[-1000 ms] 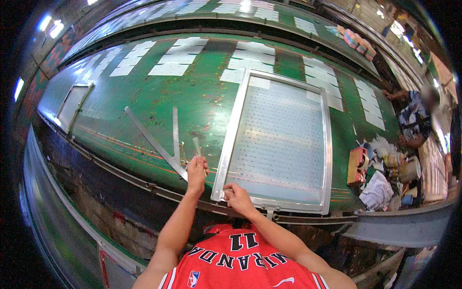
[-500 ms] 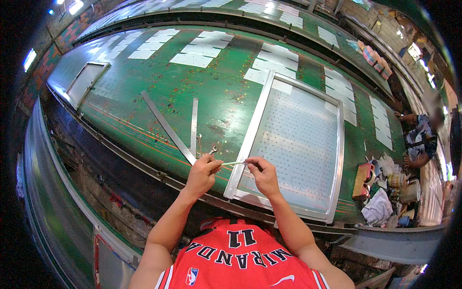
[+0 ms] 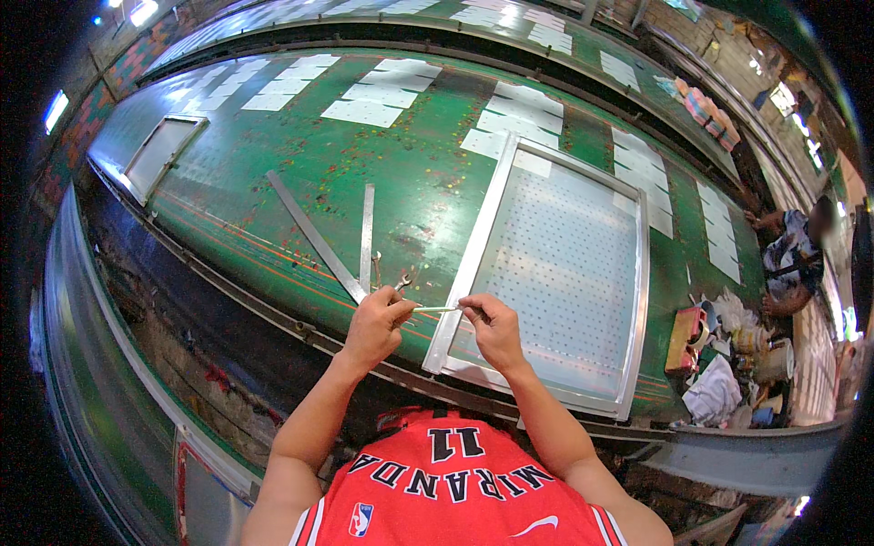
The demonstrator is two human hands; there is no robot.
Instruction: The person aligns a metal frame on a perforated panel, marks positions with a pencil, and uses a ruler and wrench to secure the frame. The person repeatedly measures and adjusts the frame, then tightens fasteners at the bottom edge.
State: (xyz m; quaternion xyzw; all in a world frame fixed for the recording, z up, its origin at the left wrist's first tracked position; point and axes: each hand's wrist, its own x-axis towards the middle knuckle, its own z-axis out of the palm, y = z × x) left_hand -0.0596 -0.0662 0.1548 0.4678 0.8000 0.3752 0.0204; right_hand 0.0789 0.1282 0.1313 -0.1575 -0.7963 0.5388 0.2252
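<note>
A thin pale rod (image 3: 435,309) spans the gap between my two hands. My left hand (image 3: 373,329) is closed on its left end, and the fingertips of my right hand (image 3: 494,333) pinch the other end. The rod is held over the left rail of a silver-framed mesh screen (image 3: 482,232) with small dots, which lies on the green table. Beyond my left hand lie a spanner (image 3: 406,278) and another slim metal tool (image 3: 377,264). Two flat metal strips (image 3: 314,237) (image 3: 367,232) extend away from that hand; the longer one slants left.
Rows of white sheets (image 3: 371,96) lie along the long green table (image 3: 273,200). A smaller frame (image 3: 164,155) rests at its far left. Cloths (image 3: 715,391) and containers crowd the right end, near another person (image 3: 797,255). A steel beam (image 3: 756,460) runs at lower right.
Both hands have shifted slightly left and a little nearer with the rod between them. The person at the right has moved slightly.
</note>
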